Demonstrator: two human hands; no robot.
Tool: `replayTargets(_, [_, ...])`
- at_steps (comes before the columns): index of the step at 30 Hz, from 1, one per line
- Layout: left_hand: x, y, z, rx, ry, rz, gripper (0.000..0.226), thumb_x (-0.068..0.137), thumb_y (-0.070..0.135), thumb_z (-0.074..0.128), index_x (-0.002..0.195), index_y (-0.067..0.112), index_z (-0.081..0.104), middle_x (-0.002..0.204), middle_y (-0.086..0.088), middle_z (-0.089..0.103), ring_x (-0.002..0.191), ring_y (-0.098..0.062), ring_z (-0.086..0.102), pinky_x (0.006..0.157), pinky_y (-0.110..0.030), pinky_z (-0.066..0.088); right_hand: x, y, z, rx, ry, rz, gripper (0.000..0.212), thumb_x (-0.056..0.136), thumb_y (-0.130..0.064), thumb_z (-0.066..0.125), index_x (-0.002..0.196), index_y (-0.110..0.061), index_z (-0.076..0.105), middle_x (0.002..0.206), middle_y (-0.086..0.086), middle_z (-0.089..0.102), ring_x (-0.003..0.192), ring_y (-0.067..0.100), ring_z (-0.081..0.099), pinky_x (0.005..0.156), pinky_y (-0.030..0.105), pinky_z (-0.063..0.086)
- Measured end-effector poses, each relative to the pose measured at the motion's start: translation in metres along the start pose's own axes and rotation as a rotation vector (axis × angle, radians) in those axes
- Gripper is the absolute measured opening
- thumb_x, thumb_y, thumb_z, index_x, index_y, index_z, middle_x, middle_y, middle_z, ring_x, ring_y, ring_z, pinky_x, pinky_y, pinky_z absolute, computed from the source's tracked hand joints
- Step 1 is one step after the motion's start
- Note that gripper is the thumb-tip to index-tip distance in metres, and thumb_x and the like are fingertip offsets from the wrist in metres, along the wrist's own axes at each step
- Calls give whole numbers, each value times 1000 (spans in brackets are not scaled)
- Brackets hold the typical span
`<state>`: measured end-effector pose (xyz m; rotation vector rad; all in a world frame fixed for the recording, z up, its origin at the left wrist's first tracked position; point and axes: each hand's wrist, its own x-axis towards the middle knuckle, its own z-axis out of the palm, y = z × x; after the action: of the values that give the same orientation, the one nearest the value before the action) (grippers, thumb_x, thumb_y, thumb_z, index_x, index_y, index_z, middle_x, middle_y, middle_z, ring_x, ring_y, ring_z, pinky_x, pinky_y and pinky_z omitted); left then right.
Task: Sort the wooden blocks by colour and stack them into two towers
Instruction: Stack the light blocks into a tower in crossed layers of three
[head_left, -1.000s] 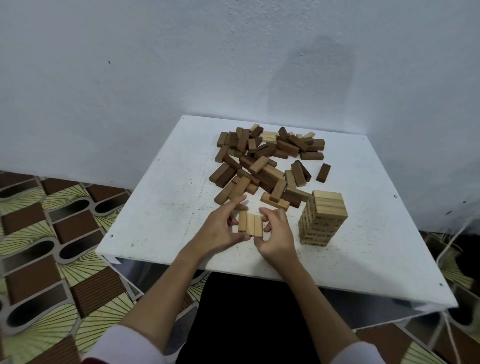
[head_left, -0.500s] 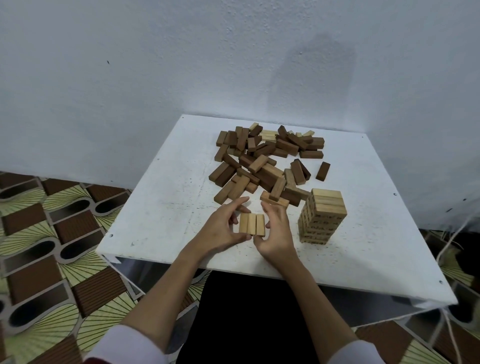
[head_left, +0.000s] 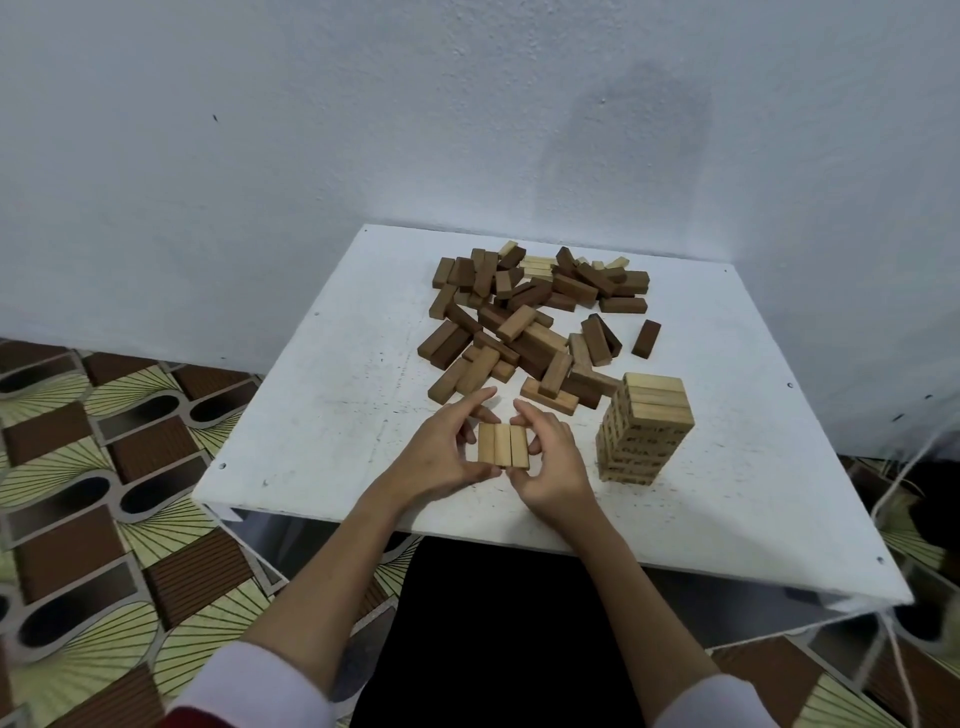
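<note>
Three light wooden blocks (head_left: 503, 445) lie side by side as one flat row near the table's front edge. My left hand (head_left: 441, 453) presses the row from the left and my right hand (head_left: 548, 457) from the right, thumbs at its near end. A tower of light blocks (head_left: 644, 428), several layers high, stands just right of my right hand. A loose pile of mixed dark and light blocks (head_left: 530, 322) covers the far middle of the white table (head_left: 322, 405).
One dark block (head_left: 647, 339) lies alone right of the pile. The table stands against a white wall (head_left: 363, 130). Patterned floor (head_left: 104, 467) shows at the left, and white cords (head_left: 893, 478) hang at the right.
Both hands have stayed around the row of three light blocks, closing in slightly and squaring it. The pile and the tower have not moved.
</note>
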<state>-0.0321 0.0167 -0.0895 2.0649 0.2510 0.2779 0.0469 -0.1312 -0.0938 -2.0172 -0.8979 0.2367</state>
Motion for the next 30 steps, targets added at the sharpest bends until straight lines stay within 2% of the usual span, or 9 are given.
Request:
replayTargets(4, [1, -1, -2, -16, -22, -8, 88, 66, 8, 82, 141, 24, 40, 107, 13, 59, 75, -1, 45, 68, -13, 42, 1, 0, -5, 10, -57, -5, 73, 75, 1, 68, 140, -12, 37, 119, -1, 50, 98, 9, 37, 76, 1, 31])
replayTargets(9, [0, 1, -3, -12, -37, -18, 86, 68, 7, 82, 140, 26, 40, 107, 15, 58, 76, 1, 45, 68, -12, 42, 0, -1, -8, 29, -80, 5, 75, 75, -1, 70, 140, -15, 37, 114, -7, 46, 92, 9, 38, 75, 5, 33])
replayTargets(13, [1, 1, -4, -19, -57, -31, 89, 66, 8, 83, 141, 27, 39, 108, 15, 59, 77, -1, 45, 71, -17, 43, 1, 2, -9, 42, -97, 25, 75, 74, -4, 73, 139, -19, 38, 113, -8, 48, 83, 4, 42, 75, 15, 37])
replayTargets(17, [1, 1, -5, -15, -62, -28, 89, 66, 9, 84, 142, 27, 40, 108, 15, 60, 78, -2, 45, 72, -18, 43, 2, 2, -10, 46, -105, 42, 76, 74, -6, 74, 139, -20, 38, 114, -9, 49, 82, 3, 43, 73, 8, 36])
replayTargets(24, [0, 2, -5, -24, -68, -36, 88, 67, 7, 83, 140, 31, 40, 107, 17, 60, 77, 0, 44, 71, -17, 42, 3, 2, -11, 70, -114, 56, 74, 74, -7, 73, 139, -21, 39, 112, -10, 48, 82, 4, 43, 71, 8, 36])
replayTargets(30, [0, 1, -4, -29, -61, -46, 90, 66, 9, 83, 141, 29, 39, 111, 13, 60, 79, -2, 45, 74, -18, 43, 3, 2, -9, 81, -103, 75, 74, 73, -7, 73, 138, -20, 40, 112, -12, 48, 82, 5, 43, 73, 14, 37])
